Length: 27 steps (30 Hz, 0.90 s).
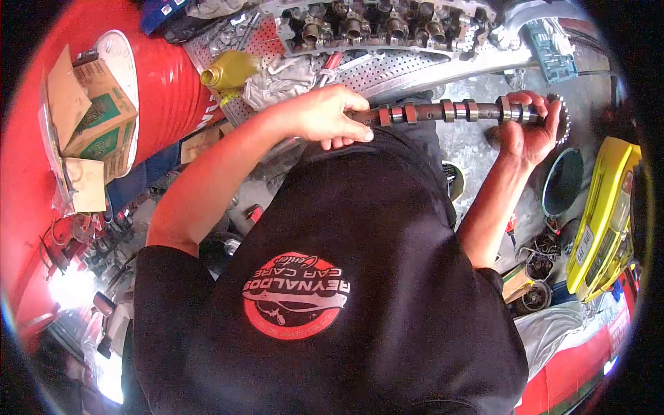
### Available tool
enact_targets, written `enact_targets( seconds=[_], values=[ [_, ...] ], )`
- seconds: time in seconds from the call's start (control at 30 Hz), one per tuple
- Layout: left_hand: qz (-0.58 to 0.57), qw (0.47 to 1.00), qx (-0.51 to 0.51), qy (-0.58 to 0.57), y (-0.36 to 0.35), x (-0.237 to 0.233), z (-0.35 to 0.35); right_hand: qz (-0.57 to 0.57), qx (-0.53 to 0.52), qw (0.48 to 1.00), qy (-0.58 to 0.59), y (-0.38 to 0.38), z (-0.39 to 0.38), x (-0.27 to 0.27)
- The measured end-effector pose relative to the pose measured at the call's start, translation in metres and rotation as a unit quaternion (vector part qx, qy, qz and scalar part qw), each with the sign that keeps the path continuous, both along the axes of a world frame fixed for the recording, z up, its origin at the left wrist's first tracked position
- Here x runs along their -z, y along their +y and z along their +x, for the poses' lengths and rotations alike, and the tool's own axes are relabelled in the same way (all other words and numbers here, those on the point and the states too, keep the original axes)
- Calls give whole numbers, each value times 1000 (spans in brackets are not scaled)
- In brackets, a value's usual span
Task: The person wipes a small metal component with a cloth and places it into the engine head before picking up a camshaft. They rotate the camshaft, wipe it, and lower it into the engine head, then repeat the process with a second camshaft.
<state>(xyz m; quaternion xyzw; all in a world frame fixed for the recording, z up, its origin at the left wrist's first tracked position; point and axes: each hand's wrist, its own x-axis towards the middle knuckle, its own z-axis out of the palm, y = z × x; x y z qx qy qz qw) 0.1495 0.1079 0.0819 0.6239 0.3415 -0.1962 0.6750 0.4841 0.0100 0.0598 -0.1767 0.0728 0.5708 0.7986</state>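
A camshaft (pixel 440 112) with dark journals and shiny lobes lies level across the front of my body, held in both hands. My left hand (pixel 332 119) closes around its left end, thumb and fingers wrapped over the shaft. At the other end, my right hand (pixel 527 131) supports it palm up, fingers curled round it just beside the toothed sprocket (pixel 563 119). Beyond the camshaft, a cylinder head (pixel 377 29) with several round openings rests on a perforated metal surface (pixel 377 69). A crumpled grey rag (pixel 280 84) and a yellow bottle (pixel 228 71) lie there beyond my left hand.
A red drum (pixel 169 83) stands at left with a cardboard box (pixel 104 111) on top. A teal tool case (pixel 551 59) is at the upper right. To the right are a yellow car bumper (pixel 602 214), a round dark container (pixel 563 181) and small parts on the floor.
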Motion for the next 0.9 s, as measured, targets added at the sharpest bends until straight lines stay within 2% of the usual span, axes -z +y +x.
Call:
enact_targets(
  seconds=[0.03,0.07,0.1,0.17,0.2,0.23,0.3,0.37,0.43,0.47,0.5,0.57,0.6,0.63,0.7,0.73,0.77,0.8,0.9],
  values=[
    [52,999,2,16,-2,-2,1,2,12,1000,-6,0,-3,-2],
    [231,969,12,-90,-10,19,-6,6,24,1000,-13,1,-4,-4],
    [260,961,1,-89,-11,16,-6,10,36,999,-20,2,-4,-5],
    [319,943,-21,-89,-18,5,-5,91,4,995,-37,-2,5,-8],
    [314,945,-26,-89,-20,2,-6,120,1,988,-97,-1,0,-17],
    [358,925,-41,-118,-23,2,-7,180,-24,975,-131,3,-9,-30],
    [439,878,-70,-181,-29,6,-10,113,-29,963,-244,-9,-25,-57],
    [544,814,-63,-196,-24,4,-13,-23,74,963,-259,-22,-19,-58],
    [627,758,-55,-171,-24,-3,-19,130,31,987,-88,-27,-11,-53],
    [650,743,-27,-155,-20,-10,-22,104,10,980,-167,-28,-14,-57],
    [665,732,-15,-146,-17,-11,-26,127,-40,983,-128,-33,8,-42],
    [706,696,-8,-132,-12,-15,-31,68,-105,982,-140,-34,9,-34],
    [728,673,-2,-129,-6,-15,-34,16,-87,976,-198,-32,0,-36],
    [747,653,6,-123,-3,-15,-41,-32,-144,959,-242,-36,3,-36],
    [770,627,25,-110,1,-19,-53,-77,-194,940,-268,-38,2,-28],
    [778,620,33,-101,2,-23,-56,-117,-205,925,-297,-40,2,-19],
    [784,612,40,-90,2,-27,-59,-135,-171,919,-328,-37,-4,-9],
    [764,638,41,-82,0,-34,-63,-80,-151,927,-334,-33,-8,-3],
    [790,608,8,-85,1,-26,-73,22,-114,935,-335,-21,-21,-1]
  ],
)
